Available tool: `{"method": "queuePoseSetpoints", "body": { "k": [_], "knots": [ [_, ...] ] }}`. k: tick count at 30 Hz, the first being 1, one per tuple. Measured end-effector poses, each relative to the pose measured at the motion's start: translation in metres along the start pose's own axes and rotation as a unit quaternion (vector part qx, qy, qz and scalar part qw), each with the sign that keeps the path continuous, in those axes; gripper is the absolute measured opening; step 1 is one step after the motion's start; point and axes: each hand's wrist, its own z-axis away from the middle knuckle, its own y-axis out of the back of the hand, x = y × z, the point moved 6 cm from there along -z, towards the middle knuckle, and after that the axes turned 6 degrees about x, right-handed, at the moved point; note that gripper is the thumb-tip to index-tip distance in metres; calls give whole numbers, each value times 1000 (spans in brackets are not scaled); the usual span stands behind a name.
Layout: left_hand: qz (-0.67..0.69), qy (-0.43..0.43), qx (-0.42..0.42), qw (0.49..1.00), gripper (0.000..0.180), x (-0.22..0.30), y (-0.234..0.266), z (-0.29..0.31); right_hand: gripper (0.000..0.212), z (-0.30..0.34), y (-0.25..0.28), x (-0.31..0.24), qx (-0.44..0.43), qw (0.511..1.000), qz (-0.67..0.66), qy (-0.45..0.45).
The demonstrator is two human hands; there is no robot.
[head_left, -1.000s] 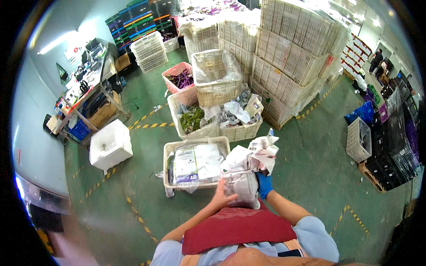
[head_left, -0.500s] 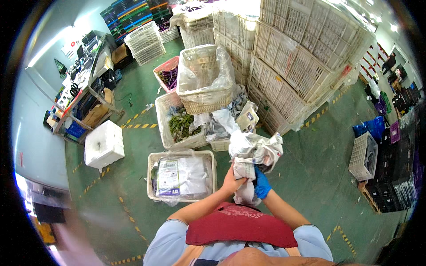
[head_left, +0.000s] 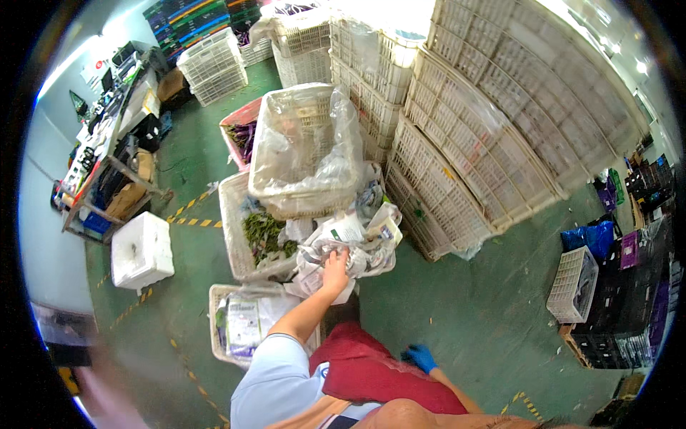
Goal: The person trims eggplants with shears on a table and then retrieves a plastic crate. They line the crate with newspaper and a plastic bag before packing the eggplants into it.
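My left hand (head_left: 336,269) reaches forward and lies on a crumpled white printed plastic wrapping (head_left: 311,263), its fingers stretched out over it. The wrapping rests on a heap of similar bags (head_left: 348,227) in a low white basket. My right hand (head_left: 419,357), in a blue glove, hangs low beside my red apron (head_left: 375,368); its fingers are too small and smeared to read. Left of the heap, a white crate (head_left: 230,243) holds green leafy vegetables (head_left: 266,238). A large crate lined with clear plastic (head_left: 307,202) stands on top of it.
Nearer me on the left is a white basket (head_left: 214,314) with packaged bags. A white foam box (head_left: 143,250) sits on the floor further left. Tall stacks of white crates (head_left: 464,143) rise at the right. Purple vegetables (head_left: 243,138) fill a pink crate behind.
The crumpled wrapping, held between both hands before, now lies on the heap under my left hand. My gloved right hand has drawn away, down and back to my side.
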Motion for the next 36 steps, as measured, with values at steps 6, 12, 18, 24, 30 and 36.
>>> {"method": "queuePoseSetpoints", "body": {
  "k": [6, 12, 18, 24, 30, 36],
  "knots": [
    [-65, 3, -179, 982, 53, -55, -152, -85, 25, 1, 56, 39, 28, 992, 51, -108],
    [-71, 111, -421, 898, 51, -93, -217, -96, 23, -1, 56, 17, -18, 987, 139, -79],
    [-157, 147, -542, 812, 53, -125, -291, -104, 22, -9, 29, -27, -66, 961, 268, 23],
    [-73, 219, -586, 777, 55, -158, -343, -97, 31, -20, 30, -63, 93, 903, -200, -369],
    [-25, 189, -476, 859, 46, -141, -297, -110, 28, -44, 44, -65, 90, 918, -195, -333],
    [-142, 117, -316, 931, 31, -88, -242, -86, 29, -39, 75, -30, -10, 956, -237, -175]
  ]
}}
